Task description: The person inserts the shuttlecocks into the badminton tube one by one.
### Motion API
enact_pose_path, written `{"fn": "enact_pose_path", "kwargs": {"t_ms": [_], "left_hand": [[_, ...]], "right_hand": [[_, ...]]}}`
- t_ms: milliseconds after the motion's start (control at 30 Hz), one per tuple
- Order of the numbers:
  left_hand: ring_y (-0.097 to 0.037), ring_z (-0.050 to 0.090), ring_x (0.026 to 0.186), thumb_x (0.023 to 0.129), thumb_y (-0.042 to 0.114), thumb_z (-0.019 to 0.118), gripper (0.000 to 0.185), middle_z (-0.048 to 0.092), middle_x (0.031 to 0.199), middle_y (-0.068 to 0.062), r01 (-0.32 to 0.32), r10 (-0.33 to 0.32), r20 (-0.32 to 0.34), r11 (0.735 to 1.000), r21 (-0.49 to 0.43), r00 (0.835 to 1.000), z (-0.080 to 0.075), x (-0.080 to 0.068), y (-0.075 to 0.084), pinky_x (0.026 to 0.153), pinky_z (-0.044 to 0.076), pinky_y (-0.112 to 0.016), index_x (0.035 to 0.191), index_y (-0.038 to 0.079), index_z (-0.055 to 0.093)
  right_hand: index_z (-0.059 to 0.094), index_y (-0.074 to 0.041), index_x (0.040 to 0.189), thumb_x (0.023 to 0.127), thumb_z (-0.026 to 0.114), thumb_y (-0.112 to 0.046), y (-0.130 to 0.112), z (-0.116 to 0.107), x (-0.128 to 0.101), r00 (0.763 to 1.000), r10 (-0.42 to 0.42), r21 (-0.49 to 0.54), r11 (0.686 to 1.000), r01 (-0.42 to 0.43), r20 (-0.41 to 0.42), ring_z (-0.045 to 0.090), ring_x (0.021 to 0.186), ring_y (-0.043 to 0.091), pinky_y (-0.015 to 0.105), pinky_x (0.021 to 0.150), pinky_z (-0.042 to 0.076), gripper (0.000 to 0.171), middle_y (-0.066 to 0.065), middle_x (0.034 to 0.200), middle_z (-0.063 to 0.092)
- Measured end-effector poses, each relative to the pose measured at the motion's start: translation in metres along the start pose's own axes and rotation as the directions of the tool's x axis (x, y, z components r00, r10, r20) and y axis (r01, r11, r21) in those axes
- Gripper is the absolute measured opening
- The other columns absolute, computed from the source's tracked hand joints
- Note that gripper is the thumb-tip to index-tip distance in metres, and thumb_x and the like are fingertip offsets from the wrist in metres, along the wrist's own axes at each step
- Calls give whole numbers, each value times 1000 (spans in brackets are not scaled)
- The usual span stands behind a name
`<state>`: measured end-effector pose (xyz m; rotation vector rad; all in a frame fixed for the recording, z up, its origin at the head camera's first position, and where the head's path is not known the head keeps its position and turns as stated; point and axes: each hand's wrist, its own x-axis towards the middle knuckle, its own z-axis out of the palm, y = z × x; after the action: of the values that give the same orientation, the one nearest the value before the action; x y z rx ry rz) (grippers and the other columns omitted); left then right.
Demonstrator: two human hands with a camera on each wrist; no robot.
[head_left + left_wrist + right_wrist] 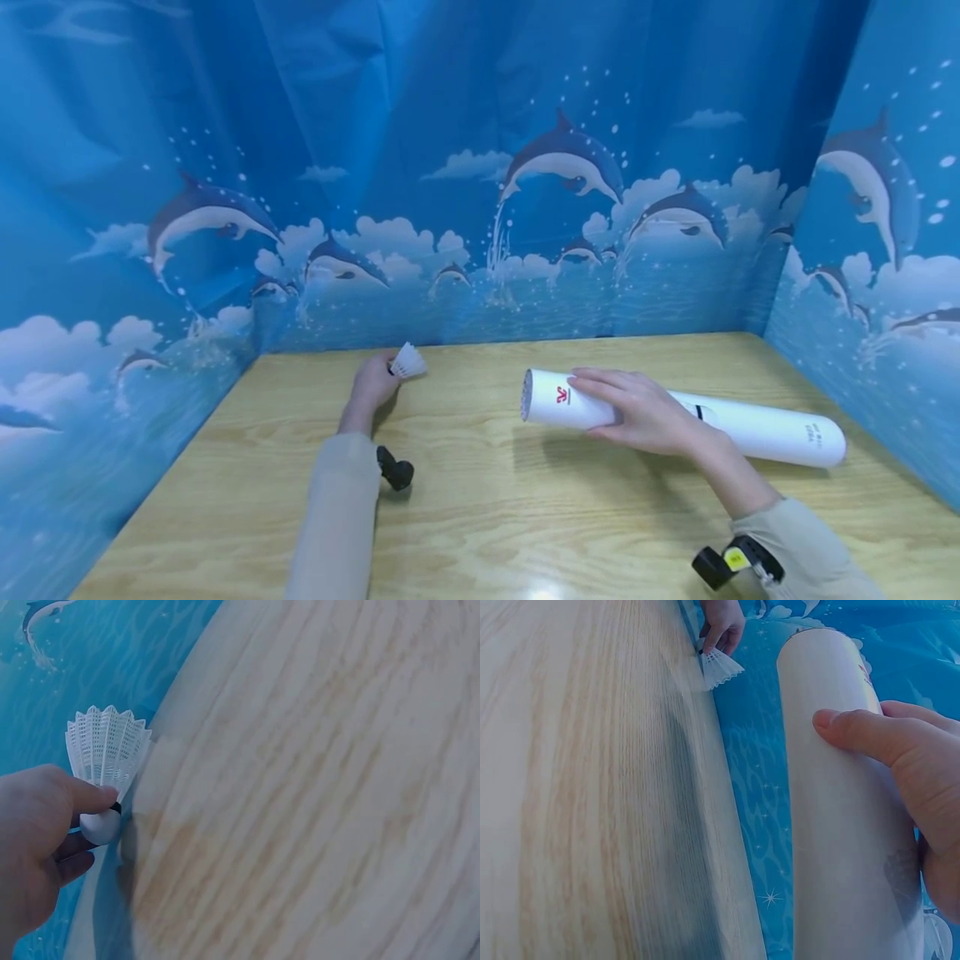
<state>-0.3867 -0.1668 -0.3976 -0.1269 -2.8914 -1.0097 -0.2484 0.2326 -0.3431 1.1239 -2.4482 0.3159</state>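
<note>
In the head view my left hand (375, 382) is at the far left of the table, pinching a white shuttlecock (408, 362). The left wrist view shows thumb and fingers at the cork end of the shuttlecock (109, 750), its skirt pointing away from the hand. My right hand (647, 410) grips a long white shuttlecock tube (765, 427) with a red mark near its left end. That left end faces the other hand and looks filled with pale round shapes. The tube lies sideways, with a shadow beneath it; its right end is close to the tabletop.
The wooden table (480, 517) ends at a blue dolphin-printed curtain (450, 275) at the back and on both sides. Small black devices, such as the left wrist camera (395, 469), are strapped to both wrists.
</note>
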Motion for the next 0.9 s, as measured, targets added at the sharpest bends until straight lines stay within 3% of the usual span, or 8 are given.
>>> {"fn": "enact_pose_path", "kwargs": {"t_ms": [200, 333, 433, 633, 900], "left_hand": [[-39, 46, 117, 88, 3, 56, 49, 49, 129, -25, -8, 8, 50, 1000, 4, 999, -5, -2, 1, 97, 36, -50, 135, -3, 43], [-34, 54, 105, 90, 6, 55, 50, 53, 122, -24, -11, 13, 101, 1000, -23, 995, -9, -6, 4, 81, 47, -43, 138, 1, 40], [-30, 57, 93, 89, 6, 55, 50, 57, 112, -23, -40, 44, 108, 998, -40, 993, -12, -11, 8, 69, 47, -37, 137, 0, 40], [-29, 56, 92, 88, 8, 56, 56, 58, 109, -20, -73, 83, 103, 993, -97, 991, -13, -17, 14, 74, 47, -39, 139, 0, 36], [-26, 56, 87, 86, 6, 59, 60, 59, 103, -18, -110, 130, 123, 982, -152, 984, -11, -22, 21, 69, 47, -34, 140, 0, 34]], "right_hand": [[51, -10, 132, 67, 80, -29, 0, 0, 0, 1000, -15, -4, 1000, 15, -14, 51, 115, 30, 50, 87, 45, 74, 10, 133, 50], [51, -10, 132, 68, 80, -30, 0, 0, 0, 1000, -15, 1, 1000, 15, -11, 51, 114, 30, 50, 87, 45, 73, 11, 132, 51], [51, -10, 132, 68, 79, -31, -1, 0, 0, 1000, -10, 11, 1000, 10, -4, 51, 115, 29, 49, 87, 45, 73, 10, 133, 51], [50, -11, 133, 69, 78, -33, -1, -1, 2, 1000, -8, 14, 1000, 8, 3, 51, 116, 29, 49, 87, 45, 73, 10, 134, 50], [50, -10, 133, 69, 79, -30, -2, 2, 1, 1000, -4, 26, 1000, 3, 18, 50, 116, 29, 50, 88, 44, 72, 10, 134, 49]]}}
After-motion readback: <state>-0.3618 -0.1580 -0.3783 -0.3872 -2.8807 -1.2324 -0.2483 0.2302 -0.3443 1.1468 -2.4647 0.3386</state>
